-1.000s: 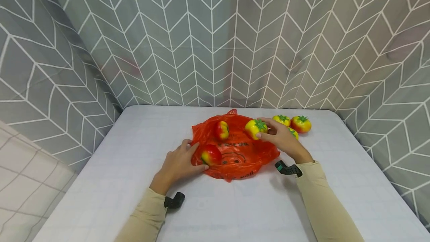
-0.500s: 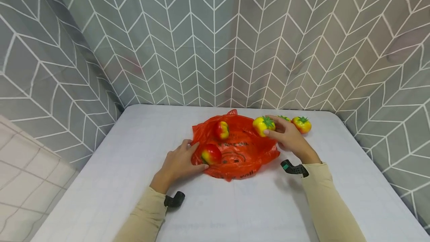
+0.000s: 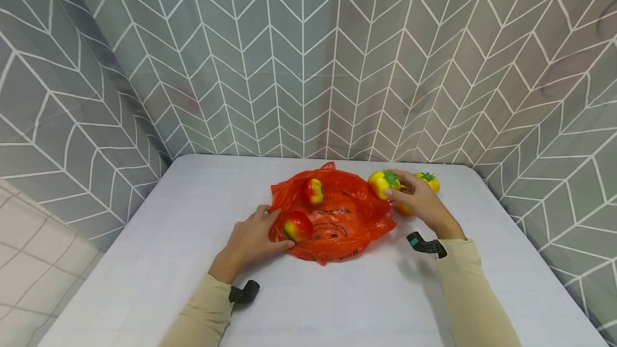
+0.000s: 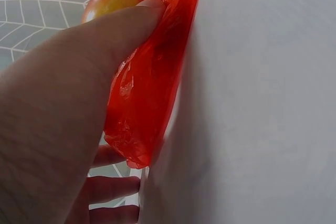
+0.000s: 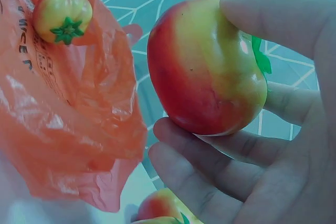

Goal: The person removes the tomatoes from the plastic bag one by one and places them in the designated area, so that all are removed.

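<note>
Grey cloth hangs behind the white table. My right hand, gripping one fruit, just moved right, so it looks nearly clear of the red bag, where two fruits lie. My left hand holds the bag's edge. More fruits hide behind my right hand; I can't count them.

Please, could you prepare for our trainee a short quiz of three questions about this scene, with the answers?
1. Which hand holds a round, glossy red-and-yellow fruit with a green leafy top: A, left; B, right?
2. True or false: this held fruit rests on the thin red plastic bag.
3. Fill in, from the left wrist view: the left hand's ____ touches the bag.

Key:
1. B, the right hand.
2. False; the right wrist view shows a gap.
3. Thumb.
</note>
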Tool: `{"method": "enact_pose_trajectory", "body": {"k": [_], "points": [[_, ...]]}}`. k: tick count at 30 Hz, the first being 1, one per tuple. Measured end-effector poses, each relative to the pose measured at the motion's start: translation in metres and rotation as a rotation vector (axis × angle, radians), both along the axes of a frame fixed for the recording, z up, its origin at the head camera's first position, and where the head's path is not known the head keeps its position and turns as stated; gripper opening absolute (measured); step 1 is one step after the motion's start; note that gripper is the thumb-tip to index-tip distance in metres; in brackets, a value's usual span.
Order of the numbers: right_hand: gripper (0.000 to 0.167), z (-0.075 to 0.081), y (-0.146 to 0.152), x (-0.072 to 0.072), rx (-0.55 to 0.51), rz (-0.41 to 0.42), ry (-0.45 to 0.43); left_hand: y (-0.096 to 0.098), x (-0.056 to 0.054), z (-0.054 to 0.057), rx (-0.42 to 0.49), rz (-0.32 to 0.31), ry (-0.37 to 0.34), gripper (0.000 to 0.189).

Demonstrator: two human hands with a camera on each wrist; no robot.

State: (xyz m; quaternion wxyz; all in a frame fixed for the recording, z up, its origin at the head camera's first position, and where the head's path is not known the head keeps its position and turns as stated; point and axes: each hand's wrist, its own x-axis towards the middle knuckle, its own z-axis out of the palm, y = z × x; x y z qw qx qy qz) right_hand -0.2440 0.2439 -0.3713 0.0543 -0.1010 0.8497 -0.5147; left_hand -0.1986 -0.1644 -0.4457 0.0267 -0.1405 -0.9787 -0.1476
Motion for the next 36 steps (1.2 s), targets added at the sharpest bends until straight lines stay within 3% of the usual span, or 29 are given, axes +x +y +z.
{"method": "enact_pose_trajectory", "body": {"k": [5, 15, 23, 36], "points": [[0.077, -0.002, -0.001, 0.002, -0.04, 0.003, -0.003, -0.003, 0.003, -0.001, -0.001, 0.008, 0.0, 0.091], [0.073, -0.002, 0.018, 0.012, 0.013, -0.023, 0.021, -0.003, 0.004, 0.001, 0.02, -0.004, -0.004, 0.09], [0.07, -0.007, 0.021, 0.009, -0.037, -0.011, 0.062, -0.005, 0.006, 0.003, 0.018, 0.009, -0.014, 0.091], [0.072, -0.003, 0.039, 0.013, 0.036, -0.053, 0.064, 0.0, 0.0, -0.001, -0.002, -0.004, 0.003, 0.092]]}}
